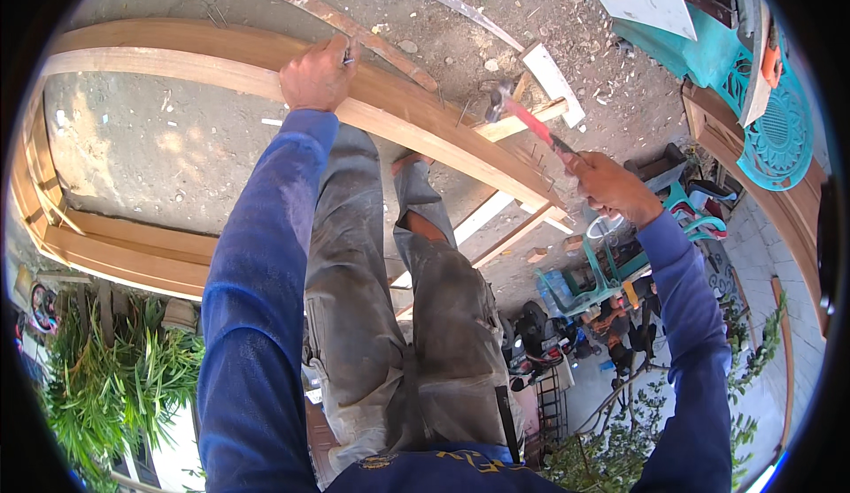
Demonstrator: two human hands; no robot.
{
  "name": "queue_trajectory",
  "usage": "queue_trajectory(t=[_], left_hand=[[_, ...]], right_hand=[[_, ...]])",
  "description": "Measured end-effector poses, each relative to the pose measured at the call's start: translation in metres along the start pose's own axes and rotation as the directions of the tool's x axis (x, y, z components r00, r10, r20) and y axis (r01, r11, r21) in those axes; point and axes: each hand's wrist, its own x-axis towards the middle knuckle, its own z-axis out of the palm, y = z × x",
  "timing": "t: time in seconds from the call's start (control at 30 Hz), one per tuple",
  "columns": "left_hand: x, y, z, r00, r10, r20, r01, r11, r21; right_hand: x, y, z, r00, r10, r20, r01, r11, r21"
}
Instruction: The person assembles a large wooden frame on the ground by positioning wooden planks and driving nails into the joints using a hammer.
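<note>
Left hand [319, 73]: While the far beam of the wooden frame [221, 77] is met from above, the fingers are kept tightly curled, and a small metal piece [347, 61] is pinched at the thumb side; it is too small to be named surely.
Right hand [613, 185]: The fingers are wrapped around the dark grip of a red-handled hammer [531, 126].
Hammer: It is held aslant, with its head turned toward the far left, well apart from the left hand.
Frame: The long beam is laid from the left edge to right of centre, beyond the grey trousers [354, 227]; another long side is seen at lower left.
Nails [465, 112]: Several are seen along the far side of the beam, near the hammer.
Ground: Loose wooden strips [336, 19] and a short white board [562, 86] are strewn beyond the frame.
Right side: A turquoise plastic chair [784, 130] is seen near an orange-handled tool [771, 66].
Lower left: Leafy plants [115, 369] are seen.
</note>
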Motion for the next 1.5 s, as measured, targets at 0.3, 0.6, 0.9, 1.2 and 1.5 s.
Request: queue_trajectory(t=[0.3, 0.6, 0.9, 1.2, 1.5], left_hand=[[-0.004, -0.002, -0.003, 0.999, -0.001, -0.048, 0.001, 1.000, -0.009], [-0.008, -0.011, -0.004, 0.998, 0.030, -0.056, -0.029, 0.999, 0.016], [-0.007, -0.004, -0.001, 0.996, 0.030, -0.089, -0.034, 0.999, -0.036], [-0.002, 0.007, -0.007, 0.998, 0.037, -0.041, -0.035, 0.997, 0.062], [0.002, -0.005, -0.004, 0.999, -0.033, 0.033, 0.025, 0.977, 0.211]], right_hand=[[-0.003, -0.069, -0.063, 0.474, -0.494, -0.729, 0.756, 0.652, 0.049], [0.014, -0.026, -0.025, 0.948, -0.293, -0.128, 0.306, 0.947, 0.098], [0.056, 0.010, 0.017, 0.986, -0.131, 0.100, 0.108, 0.973, 0.206], [0.065, 0.060, 0.071, 0.927, -0.091, -0.365, 0.352, 0.549, 0.758], [0.087, 0.060, 0.118, 0.932, -0.103, -0.347, 0.362, 0.258, 0.896]])
